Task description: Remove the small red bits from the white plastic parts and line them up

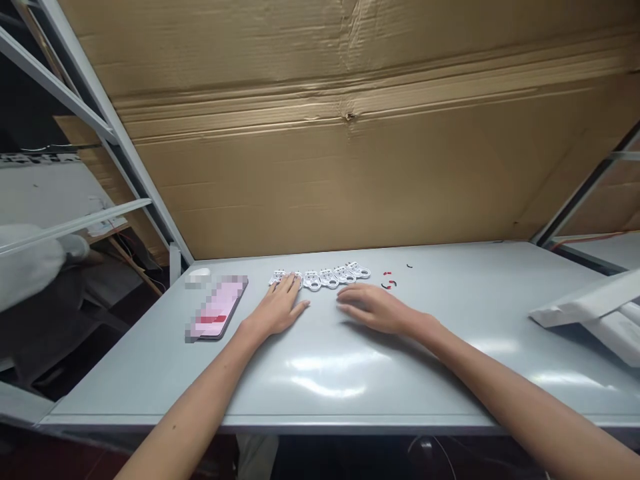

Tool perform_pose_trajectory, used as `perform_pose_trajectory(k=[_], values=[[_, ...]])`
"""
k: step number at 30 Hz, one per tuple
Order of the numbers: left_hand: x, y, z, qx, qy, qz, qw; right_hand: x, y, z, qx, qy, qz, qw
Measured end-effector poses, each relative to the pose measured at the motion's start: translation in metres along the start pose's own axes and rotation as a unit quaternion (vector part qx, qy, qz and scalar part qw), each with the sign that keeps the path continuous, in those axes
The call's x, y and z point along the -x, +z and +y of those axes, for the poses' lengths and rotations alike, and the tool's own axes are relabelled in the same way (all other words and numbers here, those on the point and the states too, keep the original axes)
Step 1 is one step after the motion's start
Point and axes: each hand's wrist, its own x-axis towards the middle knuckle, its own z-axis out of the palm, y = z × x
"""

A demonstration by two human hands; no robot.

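L grip (pixel 279 308) touching white pcs (pixel 327 278), R grip (pixel 373 310) beside.

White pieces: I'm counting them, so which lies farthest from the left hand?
The right-end piece, beside the red and black bits; all others lie nearer the left hand.

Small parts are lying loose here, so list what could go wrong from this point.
The left hand rests on the end of the row of white plastic parts, so a slip could shove them out of line. The small red and black pieces lie loose just beyond the right hand and might get swept aside or lost. The phone beside the left hand could get knocked.
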Motion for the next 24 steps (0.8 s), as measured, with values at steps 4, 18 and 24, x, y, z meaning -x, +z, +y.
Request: perform_pose_trajectory(k=[4,18,24], values=[[0.001,-0.004,0.003,0.001,0.0,0.005,1.0,0.002,-0.011,0.018,0.077,0.104,0.052,0.99],[0.004,-0.013,0.009,-0.014,-0.006,0.011,1.0,0.015,-0.034,0.045,0.209,0.288,0.01,0.934],[0.003,-0.015,0.014,-0.039,-0.011,0.022,0.999,0.015,-0.039,0.044,0.192,0.292,-0.002,0.937]])
